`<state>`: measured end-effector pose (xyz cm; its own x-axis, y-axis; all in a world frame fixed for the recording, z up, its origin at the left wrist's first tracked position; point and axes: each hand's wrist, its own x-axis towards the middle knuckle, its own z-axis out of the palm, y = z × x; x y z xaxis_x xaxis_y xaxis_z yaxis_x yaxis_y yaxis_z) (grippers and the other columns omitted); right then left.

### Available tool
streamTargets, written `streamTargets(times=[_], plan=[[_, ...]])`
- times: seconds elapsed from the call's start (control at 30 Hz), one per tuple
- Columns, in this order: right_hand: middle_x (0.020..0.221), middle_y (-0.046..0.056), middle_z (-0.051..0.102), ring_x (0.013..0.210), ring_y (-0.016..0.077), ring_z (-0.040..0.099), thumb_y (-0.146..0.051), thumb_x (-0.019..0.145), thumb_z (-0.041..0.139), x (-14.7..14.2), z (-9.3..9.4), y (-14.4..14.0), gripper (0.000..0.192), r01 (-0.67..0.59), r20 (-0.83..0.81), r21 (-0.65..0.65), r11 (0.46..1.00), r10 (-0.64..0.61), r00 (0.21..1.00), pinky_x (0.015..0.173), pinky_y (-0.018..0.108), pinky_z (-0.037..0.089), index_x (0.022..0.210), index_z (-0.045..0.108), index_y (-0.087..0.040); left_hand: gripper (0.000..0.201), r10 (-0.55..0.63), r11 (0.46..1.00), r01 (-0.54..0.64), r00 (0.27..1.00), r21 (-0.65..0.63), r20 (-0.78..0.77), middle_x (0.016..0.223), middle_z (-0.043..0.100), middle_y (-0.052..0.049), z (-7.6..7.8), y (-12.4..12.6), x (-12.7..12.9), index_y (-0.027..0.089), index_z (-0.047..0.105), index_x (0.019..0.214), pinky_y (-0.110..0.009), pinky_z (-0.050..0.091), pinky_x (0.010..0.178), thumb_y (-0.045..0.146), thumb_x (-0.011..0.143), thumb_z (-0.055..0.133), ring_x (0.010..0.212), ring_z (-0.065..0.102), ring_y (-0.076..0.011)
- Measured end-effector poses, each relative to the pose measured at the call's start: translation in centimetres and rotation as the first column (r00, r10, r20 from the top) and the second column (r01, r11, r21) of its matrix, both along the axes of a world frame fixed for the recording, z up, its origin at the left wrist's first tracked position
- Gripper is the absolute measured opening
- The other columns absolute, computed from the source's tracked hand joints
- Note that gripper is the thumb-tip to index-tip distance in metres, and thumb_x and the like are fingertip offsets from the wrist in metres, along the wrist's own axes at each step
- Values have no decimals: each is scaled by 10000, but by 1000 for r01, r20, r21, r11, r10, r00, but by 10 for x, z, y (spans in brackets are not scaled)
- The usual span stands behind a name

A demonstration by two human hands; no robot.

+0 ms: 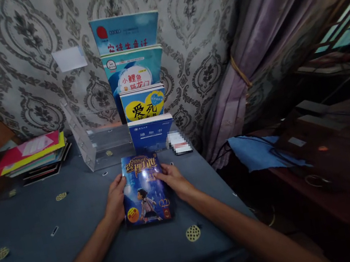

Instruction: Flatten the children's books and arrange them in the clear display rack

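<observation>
A blue storybook (146, 195) with a running cartoon child on its cover is held between my two hands, its cover facing up toward me. My left hand (117, 195) grips its left edge, fingers mostly hidden behind it. On the opposite edge my right hand (174, 180) grips it, thumb lying on the cover. Just beyond stands a clear stepped book rack (84, 142). Its right side carries upright books in rising tiers: a dark blue book (151, 134), a yellow-and-blue book (144, 105), a teal book (136, 72) and a taller blue book (126, 31) at the back.
Folders and books lie in a stack (34, 151) at the left back of the cloth-covered table (88, 236). A blurred-out white item (180, 142) lies right of the rack. Beyond the table's right edge are a tied curtain (233, 62) and a blue cloth (260, 152).
</observation>
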<state>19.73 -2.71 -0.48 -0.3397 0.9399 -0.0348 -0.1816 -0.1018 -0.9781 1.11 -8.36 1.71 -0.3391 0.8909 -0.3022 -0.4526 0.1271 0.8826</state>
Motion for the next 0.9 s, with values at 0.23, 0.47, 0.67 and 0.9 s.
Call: streamTargets(times=[0.23,0.47,0.67,0.9], plan=[[904,51,786,873,256,745,-412,658,854,13,14,3,390,5,-91,-11,1000,-6,996,852,395,579,953,689,-218,514,-121,986,124,992,112,-40,868,764,-27,6,8,4,178,669,1043,-289,564,698,347,597,860,722,712,-190],[975,37,772,896,240,734,-459,739,791,18,29,17,384,103,-86,194,976,-88,992,864,387,581,1017,637,-244,421,-157,934,192,978,300,-138,960,758,-28,23,33,13,210,663,1048,-295,551,782,352,679,806,826,705,-189],[990,44,749,926,247,718,-460,775,735,27,44,47,356,136,-22,408,903,-139,990,879,403,569,1031,604,-250,336,-121,871,230,957,434,-265,992,743,-29,36,62,20,212,662,1070,-311,521,875,306,753,725,918,685,-192],[1033,68,712,1011,264,662,-431,909,586,31,53,49,240,134,172,660,740,-322,931,916,410,525,1046,598,-235,227,73,825,220,872,520,-484,996,700,-30,46,72,17,228,668,1007,-288,478,930,268,786,699,1020,632,-210]])
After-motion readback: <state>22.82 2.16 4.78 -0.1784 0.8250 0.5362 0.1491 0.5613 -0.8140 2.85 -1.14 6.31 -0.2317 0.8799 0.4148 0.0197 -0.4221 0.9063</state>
